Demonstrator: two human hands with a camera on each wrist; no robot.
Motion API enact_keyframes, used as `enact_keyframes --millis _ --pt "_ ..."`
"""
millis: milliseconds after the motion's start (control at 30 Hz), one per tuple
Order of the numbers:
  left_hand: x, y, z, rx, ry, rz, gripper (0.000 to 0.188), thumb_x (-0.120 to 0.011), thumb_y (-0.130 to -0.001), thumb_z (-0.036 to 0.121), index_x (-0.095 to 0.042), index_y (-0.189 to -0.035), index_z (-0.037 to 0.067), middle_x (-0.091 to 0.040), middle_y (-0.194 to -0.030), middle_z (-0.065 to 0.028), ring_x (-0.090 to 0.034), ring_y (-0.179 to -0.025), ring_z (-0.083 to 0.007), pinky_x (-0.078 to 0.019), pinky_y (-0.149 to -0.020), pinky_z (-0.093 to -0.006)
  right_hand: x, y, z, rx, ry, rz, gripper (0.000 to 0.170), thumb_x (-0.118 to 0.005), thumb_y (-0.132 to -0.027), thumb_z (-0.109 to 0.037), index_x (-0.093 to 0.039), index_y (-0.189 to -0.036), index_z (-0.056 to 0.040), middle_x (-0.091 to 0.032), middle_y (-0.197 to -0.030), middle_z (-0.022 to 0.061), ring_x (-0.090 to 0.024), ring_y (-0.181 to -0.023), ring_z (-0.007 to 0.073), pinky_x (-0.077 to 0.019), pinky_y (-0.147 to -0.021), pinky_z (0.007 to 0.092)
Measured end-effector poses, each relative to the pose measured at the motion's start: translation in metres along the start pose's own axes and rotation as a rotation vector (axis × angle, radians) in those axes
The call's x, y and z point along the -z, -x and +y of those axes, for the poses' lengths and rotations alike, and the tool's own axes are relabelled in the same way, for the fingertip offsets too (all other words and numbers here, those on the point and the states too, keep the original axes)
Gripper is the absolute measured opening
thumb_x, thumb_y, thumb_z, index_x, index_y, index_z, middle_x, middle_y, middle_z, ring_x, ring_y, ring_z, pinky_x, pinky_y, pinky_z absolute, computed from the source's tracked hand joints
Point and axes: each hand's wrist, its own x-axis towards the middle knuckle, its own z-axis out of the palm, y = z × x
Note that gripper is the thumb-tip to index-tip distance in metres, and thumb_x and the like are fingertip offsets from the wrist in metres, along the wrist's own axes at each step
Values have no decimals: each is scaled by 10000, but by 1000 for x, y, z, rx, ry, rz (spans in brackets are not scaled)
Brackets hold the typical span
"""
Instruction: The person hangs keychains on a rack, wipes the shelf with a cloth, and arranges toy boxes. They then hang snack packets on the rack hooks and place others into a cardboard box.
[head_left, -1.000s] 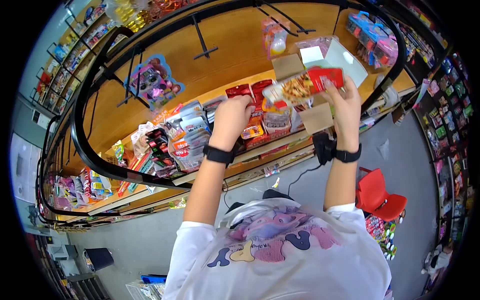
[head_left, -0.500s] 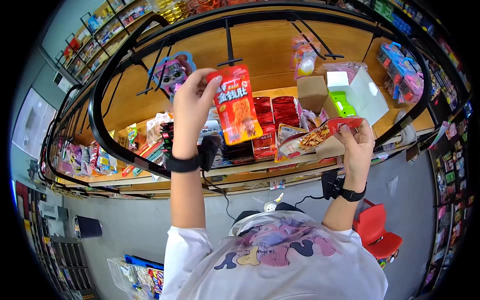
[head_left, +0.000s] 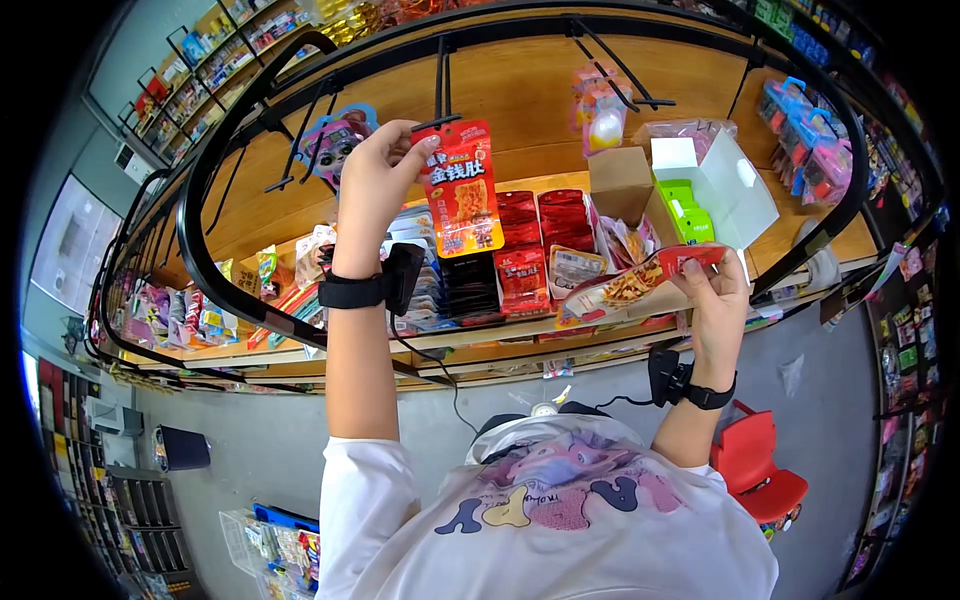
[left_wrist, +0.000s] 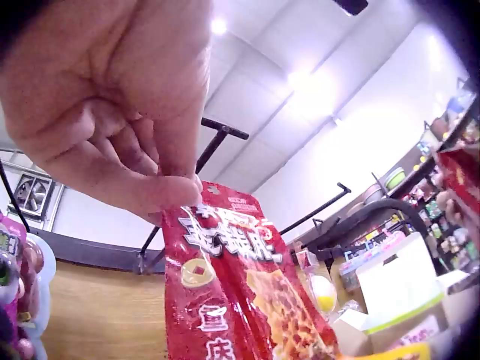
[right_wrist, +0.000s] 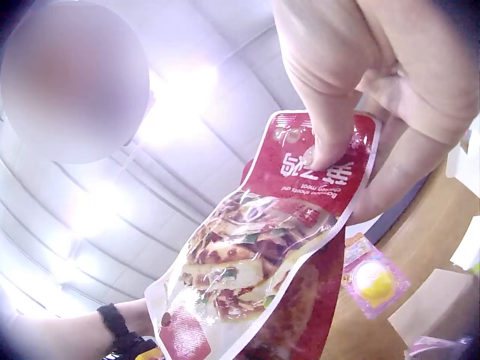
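My left hand is raised and pinches a red snack packet by its upper corner. This packet hangs upright, its printed front facing me, and its top edge overlaps the end of a black display hook. In the left wrist view the thumb presses the packet near its hang hole. Lower at the right, my right hand pinches the red end of a red and white food pouch held slantwise. A noodle-like dish is printed on the pouch, and more red packaging shows behind it.
Red packets and black packets stand in rows on the wooden shelf. An open cardboard box and a white box are to the right. A curved black rail frames the shelf. Behind hang toys on hooks.
My left hand has lifted a red packet out of the row and up to the hook, where it hangs straighter now. My right hand has lowered its pouch slightly, still gripping it.
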Motion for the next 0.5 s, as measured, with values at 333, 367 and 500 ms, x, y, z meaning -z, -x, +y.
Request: enact_keyframes --millis 333,367,500 --pt "0 1 -10 79 132 8 304 -689 -859 148 -587 -1016 -91 -625 -825 -83 -641 -700 -123 -558 -594 -236 4 0 0 -23 -11 -29 177 -633 -880 -34 -557 -1036 0 -615 -968 58 -610 -905 153 -534 -840 322" --pt "1 1 -8 92 127 11 297 -685 -861 144 -590 -1020 -88 -628 -833 -83 -643 -712 -124 -562 -602 -237 4 0 0 -31 1 -31 176 -634 -880 -35 -558 -1035 0 -613 -966 55 -608 -903 149 -532 -837 316" --pt "4 2 6 163 120 -22 260 -650 -890 158 -587 -1057 -31 -644 -894 -56 -631 -776 -94 -541 -638 -216 11 1 5 -40 -15 -58 171 -638 -878 -37 -564 -1028 -5 -612 -966 50 -604 -897 137 -529 -820 296"
